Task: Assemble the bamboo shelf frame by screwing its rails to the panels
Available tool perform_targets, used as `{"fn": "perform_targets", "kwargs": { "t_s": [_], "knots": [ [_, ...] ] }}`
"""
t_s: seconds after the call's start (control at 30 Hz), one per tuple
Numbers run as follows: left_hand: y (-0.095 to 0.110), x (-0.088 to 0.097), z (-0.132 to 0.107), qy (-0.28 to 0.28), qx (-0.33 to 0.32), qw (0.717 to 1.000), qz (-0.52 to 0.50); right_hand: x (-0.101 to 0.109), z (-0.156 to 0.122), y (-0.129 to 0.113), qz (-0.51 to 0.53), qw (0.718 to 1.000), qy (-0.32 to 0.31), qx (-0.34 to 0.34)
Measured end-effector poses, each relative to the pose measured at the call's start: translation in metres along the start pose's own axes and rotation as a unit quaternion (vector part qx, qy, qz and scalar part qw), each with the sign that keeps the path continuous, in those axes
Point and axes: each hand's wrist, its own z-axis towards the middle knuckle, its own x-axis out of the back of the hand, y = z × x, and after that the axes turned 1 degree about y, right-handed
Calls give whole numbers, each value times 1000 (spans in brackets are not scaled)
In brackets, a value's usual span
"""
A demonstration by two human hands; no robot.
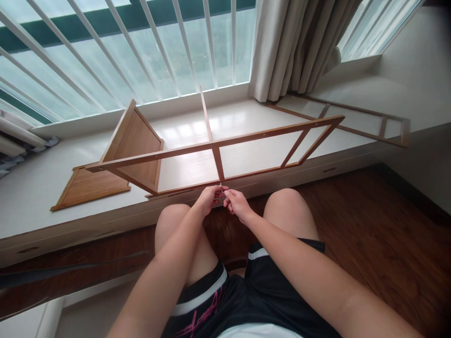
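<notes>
A partly built wooden shelf frame (214, 143) lies on its side on the white window ledge (42, 188), with a shelf board (136, 141) fitted at its left end. My left hand (210, 198) and my right hand (237, 204) meet just below the frame's near rail, at the foot of its middle upright. Both hands are pinched together on a small thin metal piece (221, 187) that points up at the rail; I cannot make out what it is. My knees sit right under the hands.
A second wooden ladder-like frame (355, 122) lies flat further right on the ledge. A loose wooden panel (91, 188) rests under the shelf's left end. Curtains (296, 47) hang behind, beside barred windows (123, 47). Dark wood floor (369, 234) spreads to the right.
</notes>
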Motion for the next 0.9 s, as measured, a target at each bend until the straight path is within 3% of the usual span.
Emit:
{"fn": "perform_targets", "kwargs": {
  "t_s": [0.4,0.7,0.9],
  "knots": [
    [4,0,-17,49,-87,981,166,0,2,-2,16,999,21,23],
    [-2,7,-13,8,-178,942,284,0,7,4,8,998,39,56],
    [-8,9,-8,-12,-201,929,311,-2,5,2,22,998,35,56]
  ]
}}
